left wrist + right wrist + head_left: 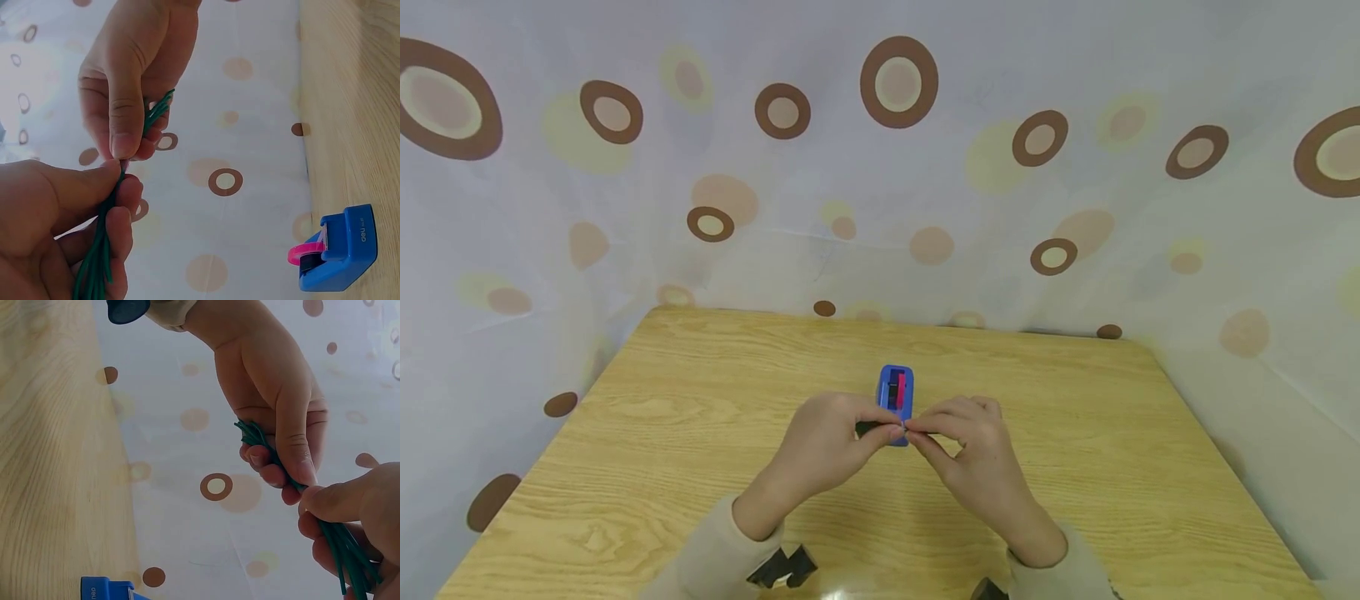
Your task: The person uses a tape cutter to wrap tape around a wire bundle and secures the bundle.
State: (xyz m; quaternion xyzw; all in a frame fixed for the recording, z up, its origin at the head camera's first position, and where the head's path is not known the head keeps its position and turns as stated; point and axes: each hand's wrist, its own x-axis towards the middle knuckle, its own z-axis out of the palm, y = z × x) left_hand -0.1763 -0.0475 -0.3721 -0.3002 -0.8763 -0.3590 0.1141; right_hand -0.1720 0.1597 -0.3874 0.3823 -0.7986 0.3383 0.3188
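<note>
My left hand [823,442] and right hand [977,454] meet fingertip to fingertip over the table, in front of the tape dispenser. Between thumbs and fingers both pinch a slim bundle of green strands [98,253], close to its middle. One end fans out loosely below the left hand's fingers; the other end pokes out past the right hand's fingers. The right wrist view shows the same bundle [350,556] running from hand to hand. Fingertips cover its middle, and what the strands are made of cannot be told.
A blue tape dispenser [885,372] with a pink roll stands on the wooden table [715,400], just beyond the hands. Behind and at both sides hangs a pale sheet [850,192] with brown rings and dots. Black mounts [782,568] sit at the wrists.
</note>
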